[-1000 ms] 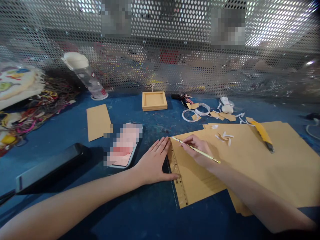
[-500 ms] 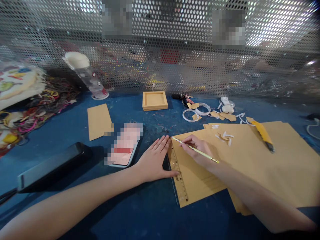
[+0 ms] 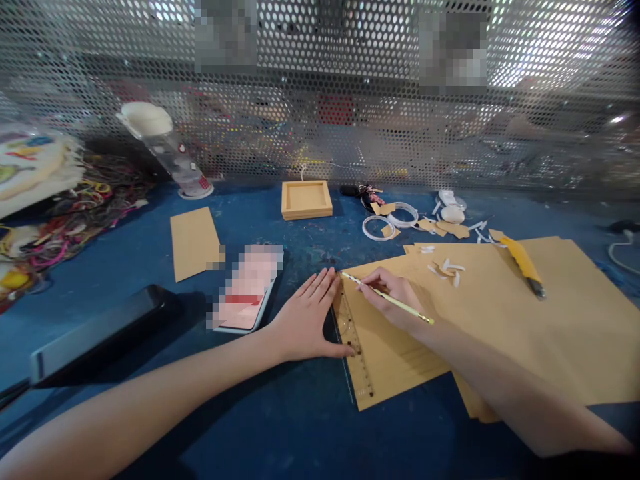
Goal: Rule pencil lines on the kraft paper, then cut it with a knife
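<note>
My left hand (image 3: 305, 319) lies flat with fingers stretched out, its thumb pressing a clear ruler (image 3: 355, 347) against the left edge of a tan paper sheet (image 3: 395, 353). My right hand (image 3: 393, 292) pinches a thin pale pencil (image 3: 390, 299). The pencil tip rests at the ruler's far end, near the sheet's top left corner. Both hands work on a blue table (image 3: 280, 427).
A phone (image 3: 245, 290) lies left of my left hand, beside a black case (image 3: 95, 337) and a tan strip (image 3: 193, 243). Behind stand a small wooden tray (image 3: 307, 199), tape rings (image 3: 377, 229), paper scraps and a bottle (image 3: 165, 150). A yellow cutter (image 3: 523, 265) rests on the large sheets.
The view has shifted slightly. Both hands stay where they were, with the pencil tip still at the ruler's far end.
</note>
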A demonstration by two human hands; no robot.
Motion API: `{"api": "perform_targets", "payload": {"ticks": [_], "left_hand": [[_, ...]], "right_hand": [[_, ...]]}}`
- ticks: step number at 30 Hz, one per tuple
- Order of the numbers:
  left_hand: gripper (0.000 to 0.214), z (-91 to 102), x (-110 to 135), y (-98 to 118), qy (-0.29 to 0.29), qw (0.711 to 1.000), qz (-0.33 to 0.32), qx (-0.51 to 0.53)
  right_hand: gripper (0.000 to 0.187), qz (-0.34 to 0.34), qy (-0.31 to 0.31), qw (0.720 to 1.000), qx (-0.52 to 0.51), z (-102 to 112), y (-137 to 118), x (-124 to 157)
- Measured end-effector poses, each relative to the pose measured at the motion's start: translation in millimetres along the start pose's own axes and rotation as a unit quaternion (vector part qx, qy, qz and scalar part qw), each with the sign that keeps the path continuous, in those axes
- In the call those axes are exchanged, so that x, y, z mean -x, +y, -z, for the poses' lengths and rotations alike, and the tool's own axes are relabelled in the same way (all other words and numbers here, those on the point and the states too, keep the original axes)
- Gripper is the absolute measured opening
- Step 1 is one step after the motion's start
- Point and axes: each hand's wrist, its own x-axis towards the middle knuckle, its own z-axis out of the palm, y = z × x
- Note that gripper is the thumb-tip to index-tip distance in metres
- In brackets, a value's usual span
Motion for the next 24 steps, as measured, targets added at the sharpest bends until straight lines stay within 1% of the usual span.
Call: {"api": "perform_targets", "payload": {"ticks": [5, 10, 15, 20, 24], "left_hand": [[0.131, -1.6, 0, -3, 0.003, 1.0, -0.008, -0.009], [0.13, -3.1, 1, -3, 0.007, 1.0, -0.013, -0.013], [0.128, -1.2, 1, -2, 0.007, 1.0, -0.021, -0.019], [0.127, -0.5, 1, -1, 0.004, 1.0, -0.022, -0.021], [0.128, -1.5, 2, 0, 0.0, 1.0, -0.014, -0.024]], "right_hand": [[0.02, -0.002, -0.016, 1.0, 0.011, 2, -6, 1], [0.016, -0.013, -0.02, 1.0, 0.014, 4, -13, 1], [0.019, -0.009, -0.028, 0.999, 0.037, 8, -22, 2], [0.02, -0.006, -0.007, 1.0, 0.007, 3, -14, 1], [0.018, -0.012, -0.008, 1.0, -0.025, -1, -7, 0]]}}
